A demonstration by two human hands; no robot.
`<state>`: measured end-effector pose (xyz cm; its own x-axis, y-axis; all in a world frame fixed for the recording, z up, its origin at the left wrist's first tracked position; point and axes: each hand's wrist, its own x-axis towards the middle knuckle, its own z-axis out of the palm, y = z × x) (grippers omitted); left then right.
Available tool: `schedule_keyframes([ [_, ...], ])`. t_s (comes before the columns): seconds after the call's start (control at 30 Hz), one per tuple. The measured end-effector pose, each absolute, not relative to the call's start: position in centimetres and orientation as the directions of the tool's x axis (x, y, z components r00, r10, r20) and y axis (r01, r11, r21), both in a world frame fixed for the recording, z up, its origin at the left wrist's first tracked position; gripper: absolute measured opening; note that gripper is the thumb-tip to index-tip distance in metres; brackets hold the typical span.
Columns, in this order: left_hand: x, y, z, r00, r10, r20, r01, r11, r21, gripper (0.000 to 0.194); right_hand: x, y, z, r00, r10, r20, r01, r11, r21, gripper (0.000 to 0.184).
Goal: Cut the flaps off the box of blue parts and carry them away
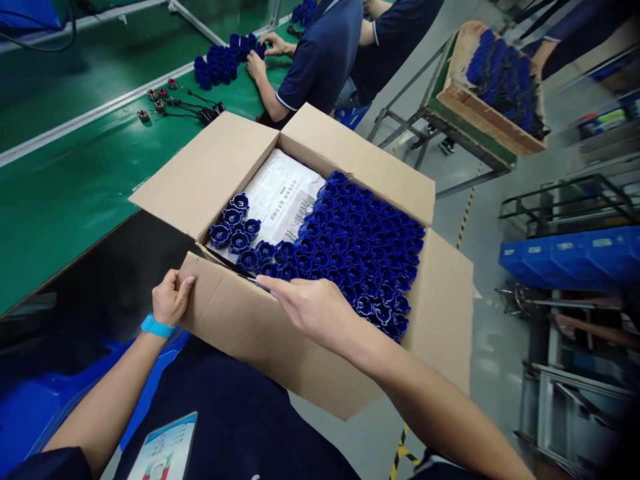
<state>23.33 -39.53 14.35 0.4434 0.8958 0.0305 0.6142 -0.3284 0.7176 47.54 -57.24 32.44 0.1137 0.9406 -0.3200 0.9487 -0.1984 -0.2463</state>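
Observation:
An open cardboard box (305,360) sits in front of me, tilted in view, its flaps folded outward. Rows of dark blue round plastic parts (355,240) fill much of it. To their left lies a white printed bag (280,193), with several more blue parts along its left side. My left hand (171,297) is closed on the left corner of the near flap, thumb on top. At the near edge of the box, my right hand (310,307) has its fingers pressed together along the rim; their undersides are hidden.
A green worktable (100,180) runs along the left, holding small motors with cables (159,105) and a cluster of blue parts (215,65). Two people in dark shirts sit beside it. A wooden tray (493,110) of blue parts rests on a metal stand; blue bins (570,263) stand right.

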Motion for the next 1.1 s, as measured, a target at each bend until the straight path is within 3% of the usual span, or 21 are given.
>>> schedule_keyframes([
  [0.37,22.9,-40.0,14.1,0.452,0.891,0.032,0.594,-0.328,0.735,0.035,47.0,-50.4,31.9,0.02,0.919,-0.393,0.982,-0.092,-0.164,0.035],
  [0.83,23.2,-40.2,14.1,0.456,0.888,0.052,0.59,-0.346,0.73,0.035,47.0,-48.9,31.6,0.025,0.878,-0.477,0.98,-0.115,-0.16,0.038],
  [1.1,22.8,-40.5,14.3,0.441,0.897,0.022,0.613,-0.319,0.723,0.035,47.9,-50.7,33.1,-0.057,0.816,-0.575,0.994,-0.011,-0.113,0.041],
])
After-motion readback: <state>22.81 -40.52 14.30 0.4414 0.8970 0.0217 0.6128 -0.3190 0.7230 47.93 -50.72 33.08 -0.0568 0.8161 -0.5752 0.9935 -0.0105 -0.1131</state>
